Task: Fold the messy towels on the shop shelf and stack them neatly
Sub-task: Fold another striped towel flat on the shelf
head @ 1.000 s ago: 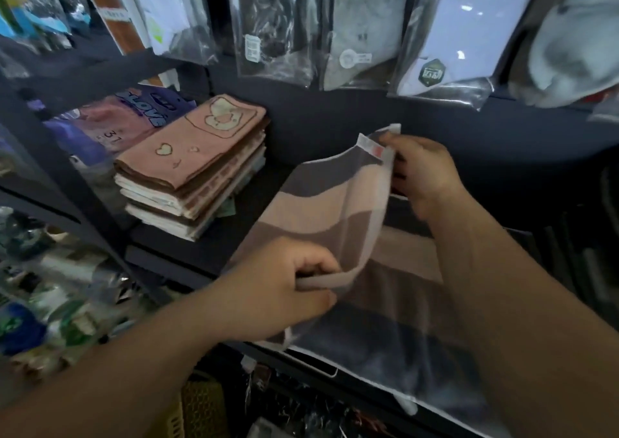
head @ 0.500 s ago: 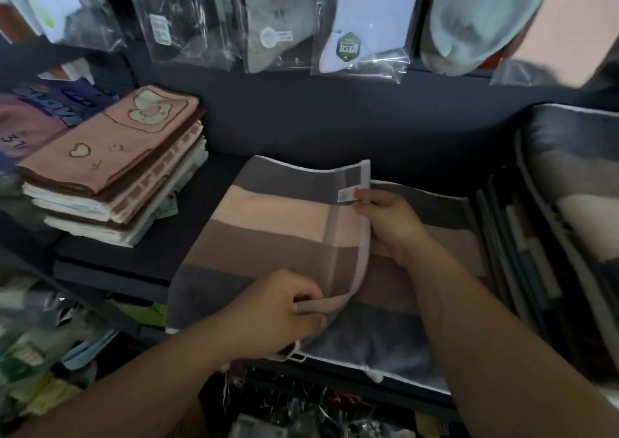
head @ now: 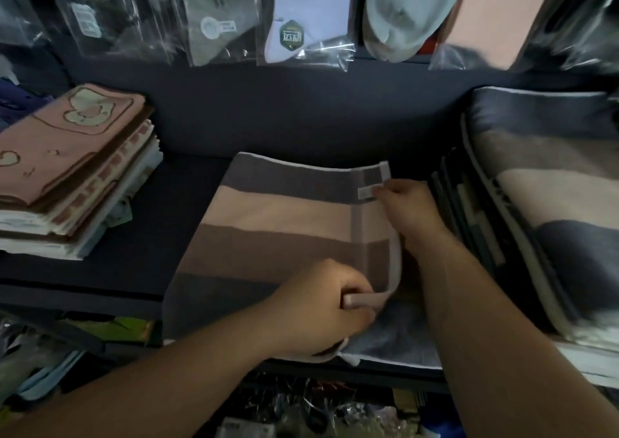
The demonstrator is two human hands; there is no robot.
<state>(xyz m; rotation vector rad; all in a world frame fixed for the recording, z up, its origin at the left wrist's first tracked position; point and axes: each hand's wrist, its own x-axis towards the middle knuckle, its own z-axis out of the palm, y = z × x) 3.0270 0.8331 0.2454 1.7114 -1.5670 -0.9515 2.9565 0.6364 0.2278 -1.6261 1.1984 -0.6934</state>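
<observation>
A striped towel (head: 274,233) in grey, peach and brown bands lies folded over on the dark shelf (head: 174,203). My left hand (head: 321,313) grips the near corner of its pale border. My right hand (head: 408,210) pinches the far corner of the same edge, beside a small white label. The border strip curves between the two hands. A lower grey layer of the towel shows under the fold at the front right.
A neat stack of pink and white folded towels (head: 70,176) sits at the left. A pile of striped towels (head: 542,210) leans at the right. Bagged socks (head: 294,25) hang above. Cluttered goods fill the lower shelf (head: 83,337).
The raised half of the towel has come down flat onto the shelf. Both hands have kept their hold on the edge and lowered it; the view has shifted right.
</observation>
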